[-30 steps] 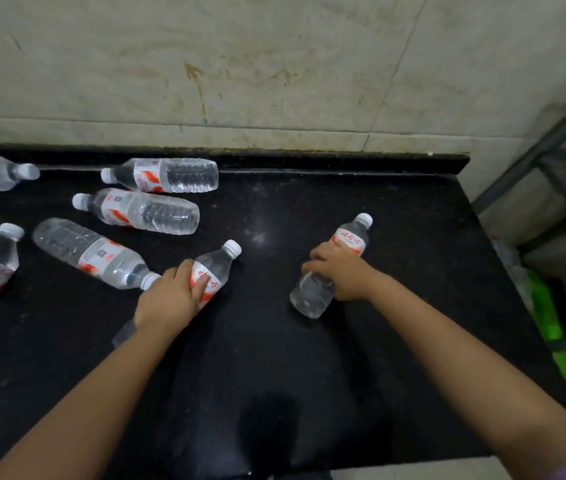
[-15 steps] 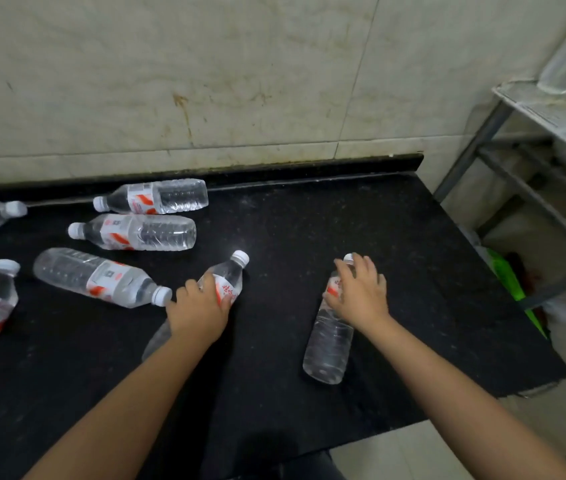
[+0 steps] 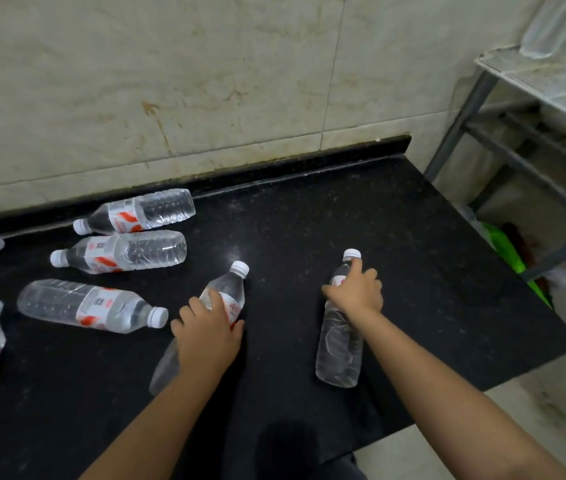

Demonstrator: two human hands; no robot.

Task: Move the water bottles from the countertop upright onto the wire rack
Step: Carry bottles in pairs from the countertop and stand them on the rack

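Two hands each grip a bottle lying on the black countertop (image 3: pixel 413 271): the left hand (image 3: pixel 207 336) curls its fingers round the middle of one bottle (image 3: pixel 228 289), and the right hand (image 3: pixel 356 292) wraps its fingers round the neck of another bottle (image 3: pixel 338 348). Five more bottles lie to the left, three in full view (image 3: pixel 91 306) (image 3: pixel 122 251) (image 3: pixel 139 213), while the wire rack (image 3: pixel 538 74) stands at the right.
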